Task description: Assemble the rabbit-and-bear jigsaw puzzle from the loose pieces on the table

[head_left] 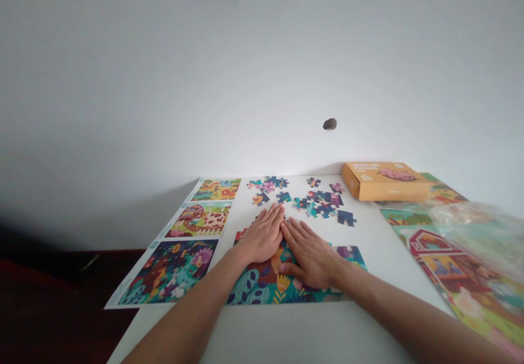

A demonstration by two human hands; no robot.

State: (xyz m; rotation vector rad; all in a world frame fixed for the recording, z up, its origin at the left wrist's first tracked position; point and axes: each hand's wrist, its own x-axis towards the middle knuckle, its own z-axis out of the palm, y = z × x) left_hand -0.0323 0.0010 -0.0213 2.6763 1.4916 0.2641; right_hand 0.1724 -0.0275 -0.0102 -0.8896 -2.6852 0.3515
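Note:
Both my hands lie flat on a partly joined jigsaw puzzle (262, 287) with a dark, leafy picture, near the front of the white table. My left hand (264, 236) rests on its upper left part, fingers stretched out and pointing away from me. Beside it, my right hand (309, 252) is spread over the middle, its fingertips close to or touching the left hand's. Parts of the puzzle are hidden under both hands. Beyond the fingers lie several loose jigsaw pieces (325, 209), and one dark blue piece (346, 218) sits apart on the right.
A sheet with three printed pictures (174, 271) lies along the table's left edge. At the back right stands an orange puzzle box (385, 181). Crumpled clear plastic (483, 233) covers part of a farm-picture puzzle (446, 266) on the right. A white wall (262, 80) rises behind.

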